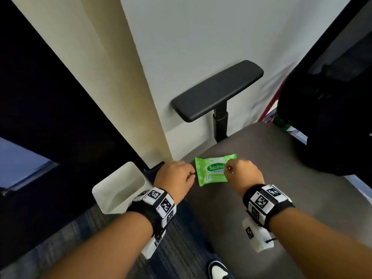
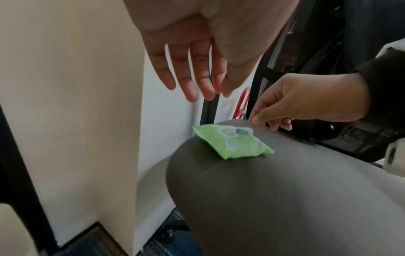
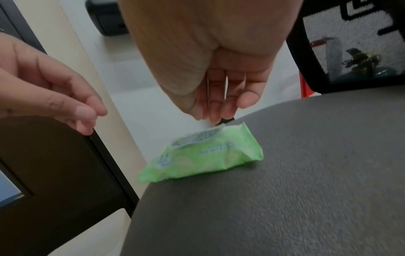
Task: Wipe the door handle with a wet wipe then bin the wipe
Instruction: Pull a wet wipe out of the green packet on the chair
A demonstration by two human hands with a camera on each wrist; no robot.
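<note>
A green wet wipe pack [image 1: 211, 170] lies flat near the front left corner of a grey chair seat [image 1: 271, 198]. My right hand [image 1: 227, 169] is over its right end, thumb and fingertips pinched together at the tab of the label flap [image 3: 197, 138], which is lifted a little. My left hand [image 1: 191, 175] hovers just left of the pack with relaxed fingers [image 2: 190, 90] and touches nothing. A white bin [image 1: 120, 188] stands on the floor left of the chair. The dark door [image 1: 50, 97] is at the left; its handle is out of view.
The chair's black armrest [image 1: 217, 89] stands behind the pack, against a white wall. A black backrest [image 1: 326, 107] fills the right. A cream door frame [image 1: 112, 67] runs between door and wall. A shoe [image 1: 218, 270] shows on the dark carpet.
</note>
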